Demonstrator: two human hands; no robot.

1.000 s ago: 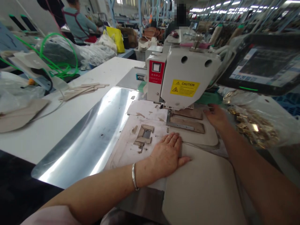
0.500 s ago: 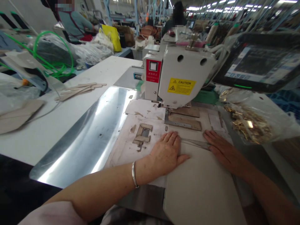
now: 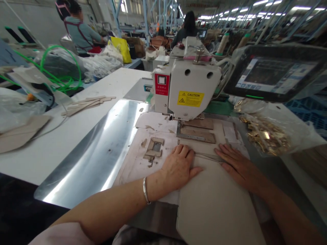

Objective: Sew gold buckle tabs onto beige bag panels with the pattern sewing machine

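The left hand lay flat, palm down and fingers spread. Its fingers rested on the pale template board and its thumb on the beige panel. The right hand lay flat in the same way on the panel's far right corner. Neither hand was closed on anything; both were open and only pressing.

The panel sat directly under and in front of both hands, with its far edge running between them. A thin shiny strip lay along that edge; what it was could not be told. The clamp frame stood just beyond the fingertips, under the sewing machine head.

A clear plastic bag lay on the bench to the right of the machine, below the screen. It held a heap of gold-coloured metal fittings and was well apart from the right hand. More plastic bags sat at the far left, contents not discernible, with a yellow bag behind them. Loose beige strips lay on the white table.
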